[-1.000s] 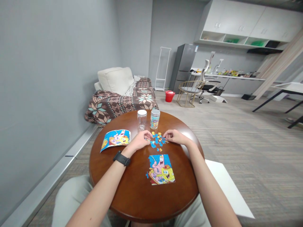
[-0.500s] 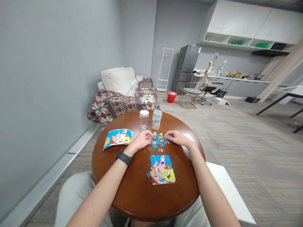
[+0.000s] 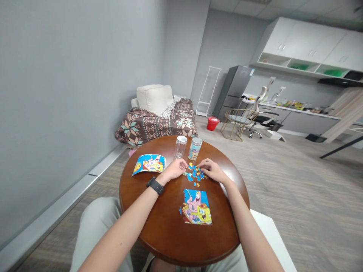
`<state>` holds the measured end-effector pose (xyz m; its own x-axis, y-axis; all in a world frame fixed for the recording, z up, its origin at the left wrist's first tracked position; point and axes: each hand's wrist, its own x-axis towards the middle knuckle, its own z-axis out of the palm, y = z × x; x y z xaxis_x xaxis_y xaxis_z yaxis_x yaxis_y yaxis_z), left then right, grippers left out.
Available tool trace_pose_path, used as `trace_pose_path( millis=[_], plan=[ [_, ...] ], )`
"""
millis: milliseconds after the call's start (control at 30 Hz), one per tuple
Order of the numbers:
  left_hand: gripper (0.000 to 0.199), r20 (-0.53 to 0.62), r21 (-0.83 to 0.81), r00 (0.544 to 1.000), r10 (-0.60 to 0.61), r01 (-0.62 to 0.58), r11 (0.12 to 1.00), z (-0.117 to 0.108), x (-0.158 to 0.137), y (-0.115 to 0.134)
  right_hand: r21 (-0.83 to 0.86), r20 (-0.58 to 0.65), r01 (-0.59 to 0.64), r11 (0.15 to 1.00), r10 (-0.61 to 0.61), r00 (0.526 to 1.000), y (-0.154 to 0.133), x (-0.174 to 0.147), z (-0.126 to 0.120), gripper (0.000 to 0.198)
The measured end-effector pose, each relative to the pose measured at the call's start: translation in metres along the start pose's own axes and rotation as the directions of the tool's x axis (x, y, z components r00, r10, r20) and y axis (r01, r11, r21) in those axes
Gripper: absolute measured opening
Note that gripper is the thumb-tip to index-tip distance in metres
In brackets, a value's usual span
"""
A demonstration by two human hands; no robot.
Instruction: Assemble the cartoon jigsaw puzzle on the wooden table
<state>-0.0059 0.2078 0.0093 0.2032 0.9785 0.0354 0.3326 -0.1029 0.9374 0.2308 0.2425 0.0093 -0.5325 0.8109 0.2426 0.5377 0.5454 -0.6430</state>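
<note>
Loose jigsaw pieces (image 3: 194, 174), mostly blue with some yellow, lie in a small heap on the round brown table (image 3: 170, 236). My left hand (image 3: 176, 168), with a black band on the wrist, is at the heap's left edge, fingers bent and slightly apart. From the right, my right hand (image 3: 212, 169) reaches over the heap, its fingers loosely spread on or just above the pieces. Neither hand visibly holds a piece. Closer to me lies a partly joined jigsaw puzzle (image 3: 197, 207) with pink and yellow cartoon figures. One blue piece (image 3: 180, 210) sits beside its left edge.
Behind the heap stand a clear jar (image 3: 180, 148) with a white lid and a printed jar (image 3: 194, 149). A curved picture sheet (image 3: 149, 164) is at the left. Beyond the table are a cloth-covered sofa (image 3: 155, 124) and a red bucket (image 3: 212, 123).
The view has tilted and shifted, so the room appears farther right and lower. Both hands stay at the heap, with small finger movements. The joined puzzle looks the same.
</note>
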Motion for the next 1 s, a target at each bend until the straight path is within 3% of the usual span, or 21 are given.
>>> trace_pose_path(
  millis=[167, 300, 433, 567, 733, 1000],
  plan=[
    [0.024, -0.045, 0.183, 0.998, 0.051, -0.042, 0.982, -0.003, 0.0, 0.005, 0.015, -0.009, 0.126, 0.992, -0.126, 0.992, 0.001, 0.003, 0.015, 0.034],
    [0.021, -0.075, 0.458, 0.974, 0.212, -0.155, 0.875, -0.003, -0.003, 0.01, -0.04, 0.014, 0.137, 0.99, -0.137, 0.991, -0.002, 0.006, 0.029, 0.051],
    [0.032, 0.068, 0.619, 0.949, 0.309, -0.283, 0.732, 0.006, -0.006, 0.005, -0.17, 0.076, 0.137, 0.976, -0.126, 0.989, -0.004, 0.007, 0.039, 0.059],
    [0.043, 0.215, 0.667, 0.942, 0.258, -0.335, 0.666, 0.012, -0.008, -0.003, -0.228, 0.113, 0.11, 0.967, -0.086, 0.99, -0.004, 0.006, 0.044, 0.059],
    [0.044, 0.295, 0.665, 0.933, 0.208, -0.356, 0.657, 0.002, -0.006, -0.004, -0.137, 0.045, 0.103, 0.985, -0.098, 0.994, 0.0, 0.007, 0.043, 0.048],
    [0.029, 0.281, 0.617, 0.91, 0.305, -0.415, 0.669, -0.01, 0.0, -0.006, 0.016, -0.064, 0.106, 0.994, -0.105, 0.992, 0.01, 0.008, 0.041, 0.032]
  ],
)
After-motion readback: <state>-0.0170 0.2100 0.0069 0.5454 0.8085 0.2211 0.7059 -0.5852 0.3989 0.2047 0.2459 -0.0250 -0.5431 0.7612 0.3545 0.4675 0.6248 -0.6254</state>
